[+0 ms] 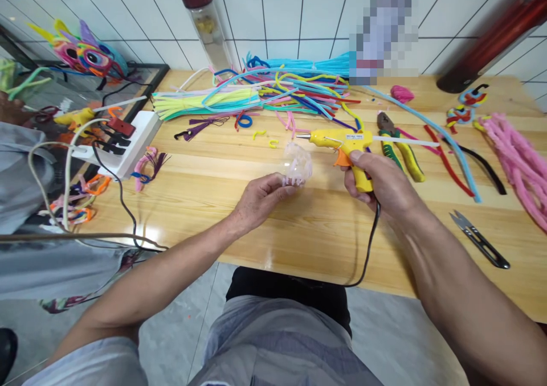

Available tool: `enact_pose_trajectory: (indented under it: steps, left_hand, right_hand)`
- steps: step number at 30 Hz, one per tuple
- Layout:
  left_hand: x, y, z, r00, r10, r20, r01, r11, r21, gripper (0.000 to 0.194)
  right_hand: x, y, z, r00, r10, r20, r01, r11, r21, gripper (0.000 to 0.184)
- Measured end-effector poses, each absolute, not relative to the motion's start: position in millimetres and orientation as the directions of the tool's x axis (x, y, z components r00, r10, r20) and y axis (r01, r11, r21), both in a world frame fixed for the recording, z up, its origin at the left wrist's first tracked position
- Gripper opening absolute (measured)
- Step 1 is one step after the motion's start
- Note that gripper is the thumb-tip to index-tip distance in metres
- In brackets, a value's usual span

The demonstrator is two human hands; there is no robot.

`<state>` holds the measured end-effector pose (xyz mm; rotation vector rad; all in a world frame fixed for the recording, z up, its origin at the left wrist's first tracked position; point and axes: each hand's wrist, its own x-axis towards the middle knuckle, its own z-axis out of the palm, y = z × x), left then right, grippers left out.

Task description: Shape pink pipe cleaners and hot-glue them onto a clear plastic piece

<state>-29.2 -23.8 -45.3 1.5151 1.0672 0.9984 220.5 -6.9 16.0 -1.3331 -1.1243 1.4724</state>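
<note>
My right hand (376, 178) is wrapped round the handle of a yellow hot glue gun (342, 140), with a white glue stick (404, 140) poking out of its back. The gun's metal nozzle points left, above a small clear plastic piece with pale lilac strips (298, 164). Thumb and fingers of my left hand (265, 197) pinch that clear piece at its lower left edge. Nozzle and clear piece look close together; whether they touch I cannot tell. A black cord runs from the gun's handle down over the table's front edge.
Bundles of coloured pipe cleaners (213, 101) lie along the wall. Pliers (395, 141), thread snips (478, 239) and pink fuzzy stems (517, 164) are on the right. A power strip (137, 147) with cords stands left, near another person's sleeve (21, 169). Bottles (209, 27) stand behind.
</note>
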Motion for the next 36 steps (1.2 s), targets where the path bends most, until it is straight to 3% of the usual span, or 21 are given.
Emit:
enact_pose_trajectory:
  steps: [10,18,36]
  left_hand:
    - [-28,-26,-40,0.257,0.964,0.072,0.172,-0.119,0.978,0.026]
    - [-28,-25,-42,0.249,0.966,0.073,0.108,-0.103,0.989,0.024]
    - [-28,-27,-40,0.252,0.966,0.051,0.135,-0.087,0.987,0.026]
  right_hand:
    - [220,-9,21,-0.160,0.946,-0.280,0.103,-0.266,-0.958,0.031]
    - [215,-10,19,-0.037,0.968,-0.250,0.021,-0.249,-0.968,0.033]
    - [208,-10,7,-0.059,0.962,-0.268,0.064,-0.264,-0.962,0.028]
